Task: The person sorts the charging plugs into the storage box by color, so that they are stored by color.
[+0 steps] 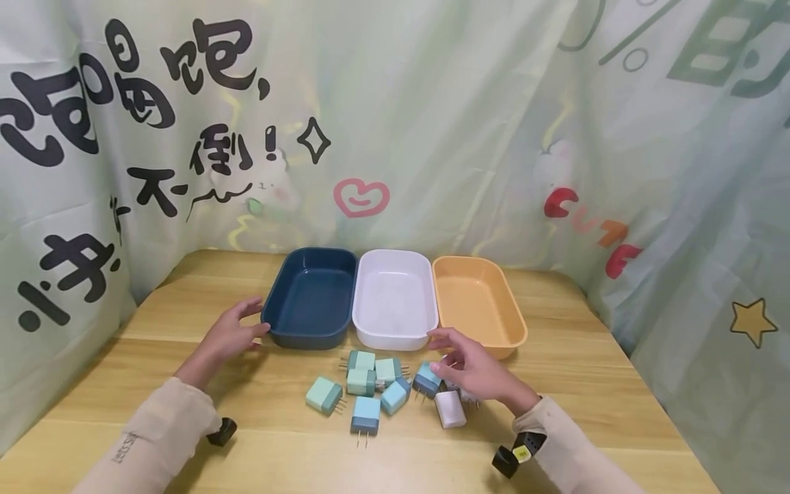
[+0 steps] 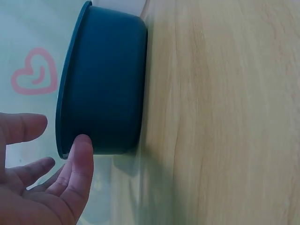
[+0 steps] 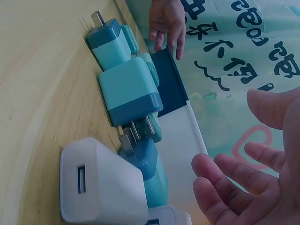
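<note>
1 boxy white plastic charger (image 3: 105,185) shows its slot (image 3: 81,179) only at right wrist; left hand (image 1: 231,334), right hand (image 1: 474,367): fingers parted, contact unclear.

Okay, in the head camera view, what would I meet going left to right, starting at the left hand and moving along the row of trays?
Left hand → dark blue tray → white tray → orange tray.

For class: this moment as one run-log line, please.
left hand: beside navy rectangular plastic tray | right hand: near white block-shaped plastic charger | both hands: holding nothing
</note>
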### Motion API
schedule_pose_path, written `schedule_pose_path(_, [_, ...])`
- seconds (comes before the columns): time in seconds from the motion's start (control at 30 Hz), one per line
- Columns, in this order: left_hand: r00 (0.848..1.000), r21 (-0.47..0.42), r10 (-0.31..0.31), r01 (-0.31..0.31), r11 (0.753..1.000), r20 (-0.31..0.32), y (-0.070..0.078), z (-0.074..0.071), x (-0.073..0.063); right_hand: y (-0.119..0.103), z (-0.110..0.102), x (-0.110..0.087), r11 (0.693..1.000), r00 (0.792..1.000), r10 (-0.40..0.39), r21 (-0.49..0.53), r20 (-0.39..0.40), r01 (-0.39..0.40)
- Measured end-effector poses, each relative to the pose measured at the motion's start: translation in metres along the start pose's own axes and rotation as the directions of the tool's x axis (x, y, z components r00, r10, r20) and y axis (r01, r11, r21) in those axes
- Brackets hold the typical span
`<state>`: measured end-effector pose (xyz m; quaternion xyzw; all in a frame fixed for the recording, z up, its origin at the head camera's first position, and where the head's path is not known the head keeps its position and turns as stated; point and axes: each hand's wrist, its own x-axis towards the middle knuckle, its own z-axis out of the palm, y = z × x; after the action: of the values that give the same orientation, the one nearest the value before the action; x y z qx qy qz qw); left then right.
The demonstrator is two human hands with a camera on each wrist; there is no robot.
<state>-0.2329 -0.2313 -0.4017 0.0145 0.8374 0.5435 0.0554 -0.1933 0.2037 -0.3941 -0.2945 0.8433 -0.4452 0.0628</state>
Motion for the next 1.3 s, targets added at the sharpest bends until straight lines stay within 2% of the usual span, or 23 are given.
schedule_pose_path(0.2, [1.000, 0.005, -0.012, 0.012, 1.000, 0.014, -0.002, 0.002, 0.002, 0.000, 0.003, 0.006, 0.999, 0.999, 0.033, 0.015, 0.041, -0.034])
schedule_pose_path(0.4, [0.999, -0.013, -0.036, 0.036, 0.999, 0.032, -0.002, 0.004, 0.002, -0.002, 0.006, 0.011, 0.992, 0.992, 0.077, 0.087, 0.099, -0.086])
schedule_pose_path(0.53, [0.999, -0.021, -0.046, 0.046, 0.999, 0.026, -0.001, 0.004, 0.003, -0.001, 0.010, 0.014, 0.982, 0.988, 0.071, 0.163, 0.136, -0.093])
schedule_pose_path(0.67, [0.998, -0.062, -0.060, 0.061, 0.996, 0.018, -0.001, 0.005, 0.006, -0.002, 0.015, 0.016, 0.977, 0.987, 0.057, 0.195, 0.147, -0.085])
schedule_pose_path(0.93, [0.997, -0.156, -0.070, 0.075, 0.985, 0.039, -0.008, 0.002, 0.011, -0.004, 0.024, 0.020, 0.989, 0.980, 0.036, 0.131, 0.196, -0.063])
schedule_pose_path(1.3, [0.996, -0.144, -0.077, 0.081, 0.986, 0.038, -0.004, 0.003, 0.008, -0.002, 0.031, 0.023, 0.996, 0.967, 0.070, 0.038, 0.244, -0.082])
